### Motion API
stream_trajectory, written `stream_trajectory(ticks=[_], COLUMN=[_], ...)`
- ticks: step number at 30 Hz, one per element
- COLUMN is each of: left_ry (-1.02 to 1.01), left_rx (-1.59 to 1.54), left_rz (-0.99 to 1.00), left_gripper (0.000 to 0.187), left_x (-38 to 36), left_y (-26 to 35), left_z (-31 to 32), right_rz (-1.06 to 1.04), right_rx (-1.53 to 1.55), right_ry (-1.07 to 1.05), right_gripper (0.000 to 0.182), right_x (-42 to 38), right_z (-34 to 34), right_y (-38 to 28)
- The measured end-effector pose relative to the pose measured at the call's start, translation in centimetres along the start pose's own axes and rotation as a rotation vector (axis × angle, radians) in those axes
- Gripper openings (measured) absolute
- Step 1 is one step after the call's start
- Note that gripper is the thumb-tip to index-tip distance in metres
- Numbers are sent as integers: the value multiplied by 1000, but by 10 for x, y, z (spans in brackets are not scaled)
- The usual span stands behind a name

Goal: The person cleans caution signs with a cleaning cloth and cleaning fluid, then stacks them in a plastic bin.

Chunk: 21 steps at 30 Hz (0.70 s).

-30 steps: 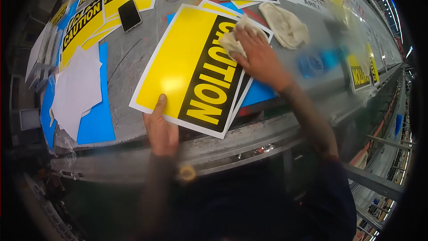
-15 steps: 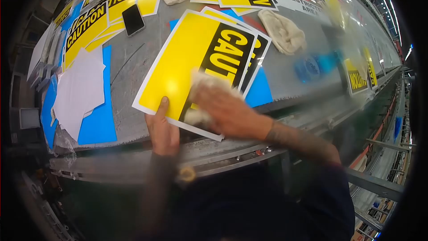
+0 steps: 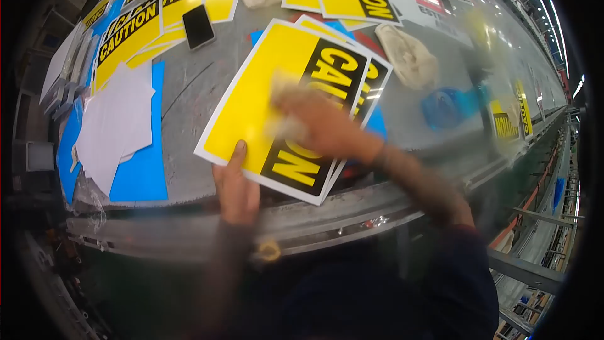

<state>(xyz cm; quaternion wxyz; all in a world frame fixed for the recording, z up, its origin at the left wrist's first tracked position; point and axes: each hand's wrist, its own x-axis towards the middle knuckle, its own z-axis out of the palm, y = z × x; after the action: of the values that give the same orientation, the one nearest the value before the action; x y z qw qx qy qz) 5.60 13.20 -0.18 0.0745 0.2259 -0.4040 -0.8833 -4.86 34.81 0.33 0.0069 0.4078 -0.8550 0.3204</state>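
A yellow and black CAUTION sign (image 3: pixel 251 101) lies tilted on top of other similar signs near the table's front edge. My left hand (image 3: pixel 238 189) grips its lower left edge, thumb on the face and fingers underneath. My right hand (image 3: pixel 321 119), blurred by motion, presses a pale cloth (image 3: pixel 286 127) on the sign's face, over the border of yellow and black. Part of the lettering is hidden under that hand. Beneath the signs, a blue sheet (image 3: pixel 376 124) shows at the right.
Around the grey table (image 3: pixel 195 107) are a phone (image 3: pixel 198 26), white papers (image 3: pixel 116 126) on a blue sheet, a crumpled cloth (image 3: pixel 406 56), a blue bottle (image 3: pixel 443 108) and stacked CAUTION signs (image 3: pixel 132 34). A metal rail (image 3: pixel 352 220) runs along the front.
My right hand has moved with the cloth up and left relative to the sign, uncovering more of the lower lettering. The whole view has shifted slightly. My left hand keeps its hold.
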Motion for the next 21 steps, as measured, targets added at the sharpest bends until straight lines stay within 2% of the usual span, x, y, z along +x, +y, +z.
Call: stream_trajectory(ticks=[1,2,3,6,8,9,10,14,15,19,21], left_ry=[0,-5,32,51,-31,-107,-184,-110,-77,-61,-59], left_rx=[-4,-11,-8,-77,-174,-237,-300,-199,-159,-177,-167], left_rz=[1,6,-7,-45,-148,-247,-348,-205,-162,-192,-177], left_gripper=[48,48,47,46,39,39,39,43,49,46,46], left_x=[0,0,0,2,14,20,22,11,10,11,9], left_y=[0,1,1,5,-2,-2,2,3,2,9,10], left_z=[-1,0,1,3,-19,-36,-44,-22,-16,-14,-12], right_rz=[-24,-20,180,-187,-21,-114,-207,-415,-360,11,145], right_rx=[-388,-578,-388,-469,33,17,2,99,21,-271,-402], right_ry=[91,57,101,-34,-108,-163,-219,-375,-350,-149,-19], right_gripper=[59,54,54,58,64,67,70,75,72,62,59], right_x=[9,14,22,17,9,2,-3,-17,-19,-17,-17], right_z=[-23,-36,-37,-3,21,29,33,5,-11,-67,-69], right_y=[27,69,83,13,-63,-76,-82,-39,-29,50,83])
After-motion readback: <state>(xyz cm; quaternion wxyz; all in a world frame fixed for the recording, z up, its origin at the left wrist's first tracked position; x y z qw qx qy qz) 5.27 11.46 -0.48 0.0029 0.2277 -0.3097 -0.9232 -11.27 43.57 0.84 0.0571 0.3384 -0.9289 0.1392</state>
